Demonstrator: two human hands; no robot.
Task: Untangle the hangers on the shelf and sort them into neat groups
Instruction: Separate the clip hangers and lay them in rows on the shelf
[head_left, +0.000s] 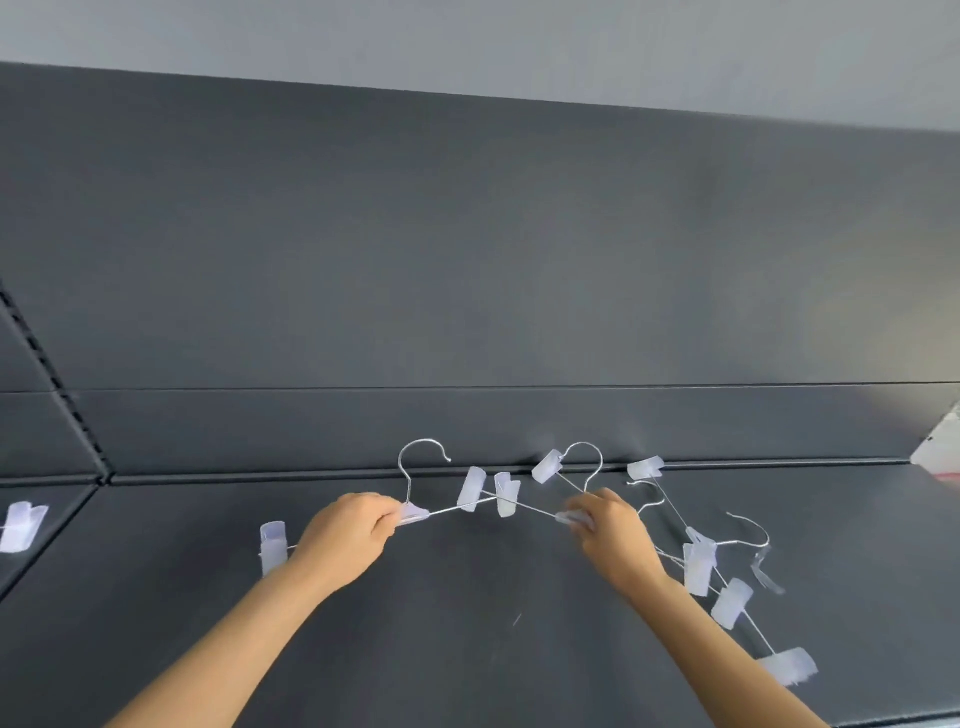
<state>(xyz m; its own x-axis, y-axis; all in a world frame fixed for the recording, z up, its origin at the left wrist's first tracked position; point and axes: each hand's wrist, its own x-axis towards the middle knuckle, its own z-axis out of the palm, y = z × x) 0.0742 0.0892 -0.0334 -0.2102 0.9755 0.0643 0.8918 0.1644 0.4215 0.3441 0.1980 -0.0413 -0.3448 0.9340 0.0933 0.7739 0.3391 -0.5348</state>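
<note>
Two wire clip hangers with pale translucent clips are lifted over the dark shelf (493, 649). My left hand (345, 535) grips the middle of the left hanger (415, 486), whose hook points up. My right hand (610, 530) pinches the middle of the right hanger (584, 467). Their bars cross between my hands, where two clips (488, 492) hang. A tangle of more clip hangers (722, 566) lies on the shelf right of my right wrist, partly hidden by my forearm.
A dark back panel (467, 260) rises behind the shelf. One more clip (21, 525) shows at the far left on the neighbouring shelf section. A white and red object (943, 447) sits at the right edge. A slotted upright (52, 384) runs along the left.
</note>
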